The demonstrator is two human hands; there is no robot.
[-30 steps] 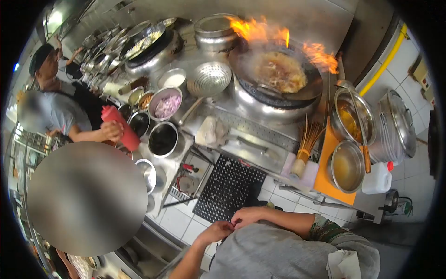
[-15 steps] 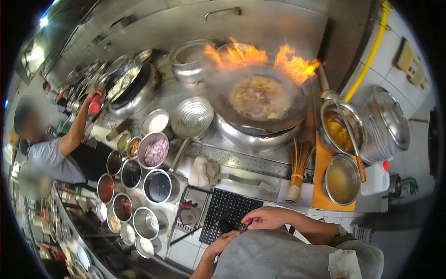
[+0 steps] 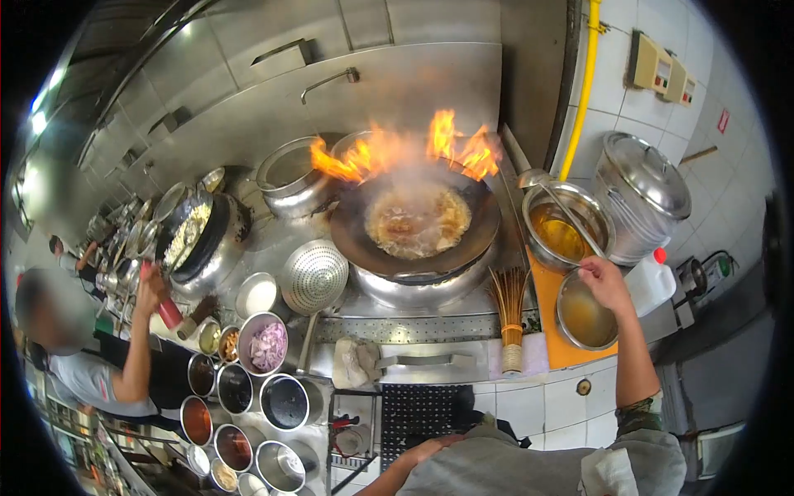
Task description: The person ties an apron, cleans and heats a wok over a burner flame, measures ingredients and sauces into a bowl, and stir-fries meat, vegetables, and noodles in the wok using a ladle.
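Observation:
My right hand (image 3: 606, 283) is closed around the handle of a ladle (image 3: 571, 217), whose bowl end rests at the far rim of a steel pot (image 3: 538, 240) of yellow oil. Just below that hand is a metal bowl (image 3: 585, 318) with cloudy liquid. My left hand (image 3: 432, 449) lies against the front of my grey apron, fingers stretched out and holding nothing. Ahead of me a large wok (image 3: 351, 227) stands on the burner with bubbling brownish liquid in it. Flames (image 3: 463, 149) leap up behind its rim.
Left of the wok are a perforated strainer (image 3: 314, 274) and several containers, including a bowl of sliced onion (image 3: 269, 345). A bamboo brush (image 3: 511, 331) and folded cloth (image 3: 356, 362) lie along the front edge. At the left, a co-worker (image 3: 107, 372) holds a red bottle (image 3: 168, 307).
My right hand has left my waist, reached out to the right and taken the ladle's handle. My left hand stays near my waist. The camera view has turned, shifting the stove leftward.

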